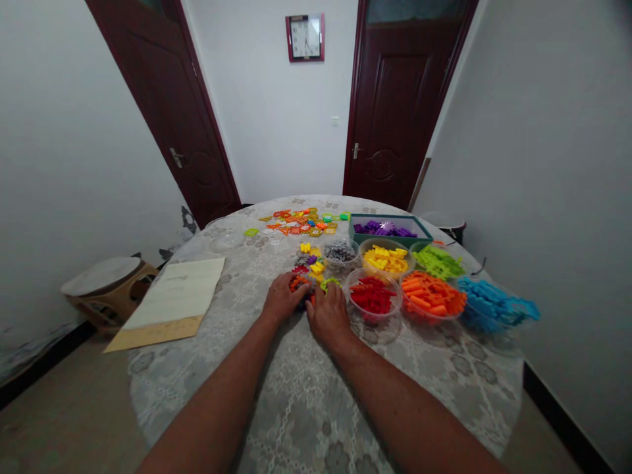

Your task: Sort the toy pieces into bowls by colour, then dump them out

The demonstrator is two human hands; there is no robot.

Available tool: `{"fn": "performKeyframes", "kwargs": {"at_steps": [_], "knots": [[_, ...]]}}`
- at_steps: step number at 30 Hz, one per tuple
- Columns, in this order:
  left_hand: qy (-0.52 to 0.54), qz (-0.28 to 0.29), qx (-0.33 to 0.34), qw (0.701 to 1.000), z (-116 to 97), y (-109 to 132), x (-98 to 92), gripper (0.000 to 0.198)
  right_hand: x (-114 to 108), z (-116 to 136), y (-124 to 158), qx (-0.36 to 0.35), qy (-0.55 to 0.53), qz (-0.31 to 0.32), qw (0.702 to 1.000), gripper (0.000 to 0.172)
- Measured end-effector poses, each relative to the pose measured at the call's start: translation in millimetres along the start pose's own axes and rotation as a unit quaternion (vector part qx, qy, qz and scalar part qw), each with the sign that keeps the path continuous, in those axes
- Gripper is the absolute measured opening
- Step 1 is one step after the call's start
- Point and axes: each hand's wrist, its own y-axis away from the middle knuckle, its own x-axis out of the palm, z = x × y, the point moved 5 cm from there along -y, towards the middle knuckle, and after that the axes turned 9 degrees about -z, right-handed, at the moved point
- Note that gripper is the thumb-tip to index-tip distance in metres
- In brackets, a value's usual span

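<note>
My left hand (282,297) is curled over an orange plastic building piece (299,283) on the table, its fingertips on the piece. My right hand (328,315) lies close beside it with bent fingers. What it grips is mostly hidden under the fingers. A lime-green piece (330,283) shows just beyond its fingertips. Behind the hands is a small loose pile with yellow pieces (316,268), a purple piece (311,260) and red pieces (299,269).
Clear bowls hold red (371,296), orange (432,295), blue (496,301), yellow (385,259), green (438,261) and grey pieces (340,251). A green-rimmed box (356,237) holds purple pieces. Mixed flat pieces (301,222) lie at the back. Paper (178,293) lies left on the patterned tablecloth (301,408).
</note>
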Motion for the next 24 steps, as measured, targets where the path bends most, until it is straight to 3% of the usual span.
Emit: {"fn": "performKeyframes", "kwargs": {"at_steps": [8,13,19,24], "knots": [[-0.002,-0.056,-0.039,0.998,-1,11,-11.4,0.032,-2,0,3,-0.009,-0.035,-0.007,0.999,0.039],[0.005,-0.036,-0.048,0.998,-15,18,-10.5,0.026,-2,0,3,-0.008,-0.053,-0.012,0.998,0.029],[0.014,0.008,-0.103,0.995,-23,17,-11.1,0.025,-2,-3,2,-0.007,-0.097,-0.007,0.995,0.034],[0.043,0.052,-0.079,0.995,-30,16,-11.2,0.019,0,-5,1,-0.006,-0.133,-0.002,0.991,0.029]]}}
